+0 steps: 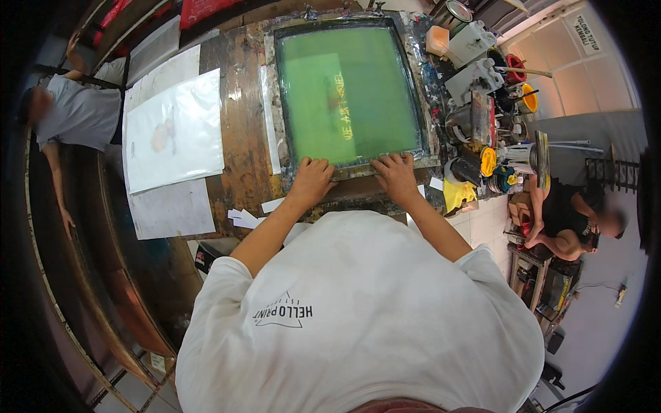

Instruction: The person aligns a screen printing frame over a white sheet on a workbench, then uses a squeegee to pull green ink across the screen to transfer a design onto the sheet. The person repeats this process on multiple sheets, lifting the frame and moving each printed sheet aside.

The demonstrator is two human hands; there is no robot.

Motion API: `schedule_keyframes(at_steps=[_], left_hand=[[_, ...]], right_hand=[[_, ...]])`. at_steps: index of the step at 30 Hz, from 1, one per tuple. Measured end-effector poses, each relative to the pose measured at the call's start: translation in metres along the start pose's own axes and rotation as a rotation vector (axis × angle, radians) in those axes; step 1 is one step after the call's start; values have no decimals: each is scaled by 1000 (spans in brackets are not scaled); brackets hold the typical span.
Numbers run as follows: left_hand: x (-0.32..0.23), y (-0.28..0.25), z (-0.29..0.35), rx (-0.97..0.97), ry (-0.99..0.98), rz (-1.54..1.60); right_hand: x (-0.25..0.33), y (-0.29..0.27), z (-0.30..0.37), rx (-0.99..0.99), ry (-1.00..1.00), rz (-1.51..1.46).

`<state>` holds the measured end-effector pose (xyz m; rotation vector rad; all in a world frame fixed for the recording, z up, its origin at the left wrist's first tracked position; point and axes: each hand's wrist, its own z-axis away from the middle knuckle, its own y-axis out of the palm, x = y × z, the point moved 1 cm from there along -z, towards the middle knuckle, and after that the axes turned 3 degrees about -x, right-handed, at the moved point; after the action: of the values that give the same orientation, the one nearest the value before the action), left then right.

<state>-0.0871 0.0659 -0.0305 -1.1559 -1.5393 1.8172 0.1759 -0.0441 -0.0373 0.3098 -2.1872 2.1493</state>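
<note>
A screen printing frame [421,134] with green mesh lies on the stained wooden worktable [241,103]. Yellowish lettering and a small reddish smudge show on the mesh. My left hand [314,180] is closed over the near edge of the frame, left of its middle, with the fingertips on top. Farther right on that same edge, my right hand [396,175] is closed in the same way. Both thumbs point inward, toward each other. What lies under the frame is hidden.
Clear plastic sheets over white paper [175,131] lie left of the frame. Paper strips [244,219] sit at the near edge. Jugs [474,43], tins and ink tubs [487,162] crowd the right side. One person [82,110] stands left; another [571,213] sits right.
</note>
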Motion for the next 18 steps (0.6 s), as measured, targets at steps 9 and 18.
schedule_keyframes(at_steps=[9, 18], left_hand=[[123, 3, 39, -479, -172, 206], [223, 15, 37, -219, -75, 39]], right_hand=[[-1, 7, -4, -15, 29, -49], [10, 1, -10, 39, 70, -42]])
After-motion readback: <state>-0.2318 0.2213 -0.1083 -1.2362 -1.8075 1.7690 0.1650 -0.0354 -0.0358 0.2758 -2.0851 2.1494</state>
